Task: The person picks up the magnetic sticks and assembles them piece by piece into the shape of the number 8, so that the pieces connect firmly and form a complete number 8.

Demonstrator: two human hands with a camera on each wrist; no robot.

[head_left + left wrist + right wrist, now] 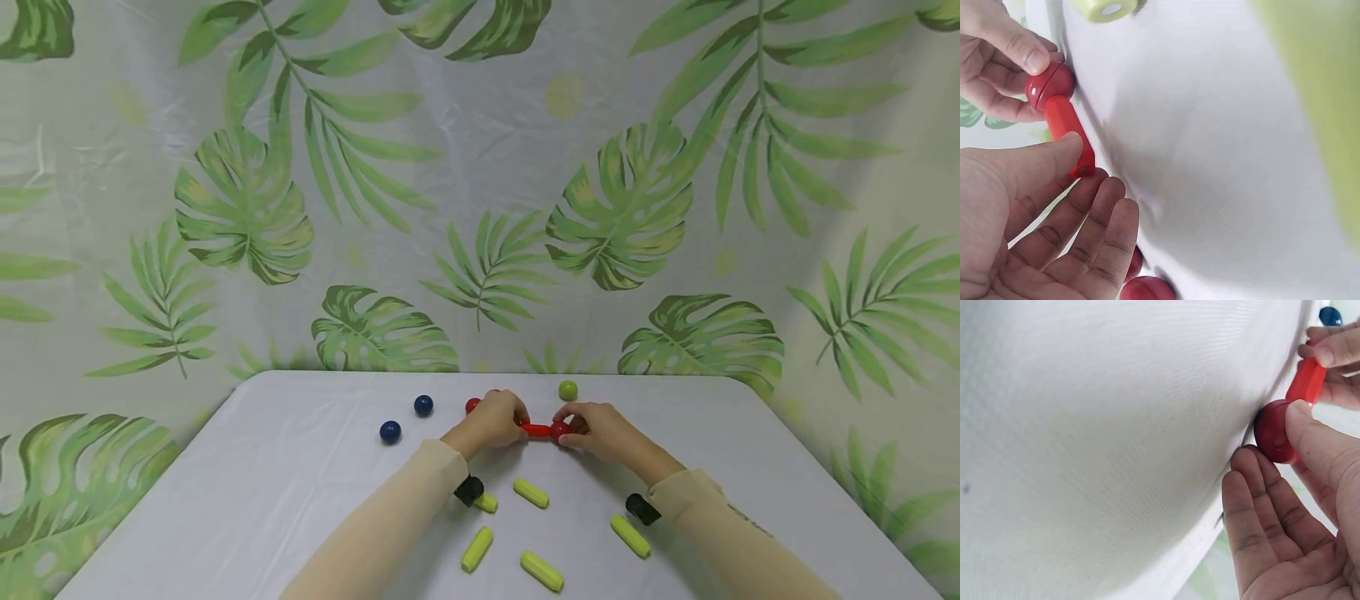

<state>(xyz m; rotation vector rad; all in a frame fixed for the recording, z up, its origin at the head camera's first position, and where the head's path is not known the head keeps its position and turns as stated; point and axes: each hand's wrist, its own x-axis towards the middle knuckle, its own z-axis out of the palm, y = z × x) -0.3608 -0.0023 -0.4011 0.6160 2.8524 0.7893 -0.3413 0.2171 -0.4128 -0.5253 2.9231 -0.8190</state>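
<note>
Between thumb and fingers, my left hand (497, 419) pinches the free end of a red rod (536, 430). A dark red ball (560, 431) is held by my right hand (600, 429), its thumb on one side and fingers on the other. In the left wrist view the ball (1051, 86) touches the far end of the rod (1070, 134); whether they are joined I cannot tell. Other red balls lie beside my left hand, one red ball (472, 405) partly behind it. In the left wrist view another red ball (1148, 289) shows below the fingers.
Two dark blue balls (423, 405) lie to the left on the white table (300, 483). A green ball (567, 390) sits near the back edge. Several yellow-green rods, one rod (531, 492) among them, are spread nearer the front. Behind hangs a leaf-patterned curtain (495, 167).
</note>
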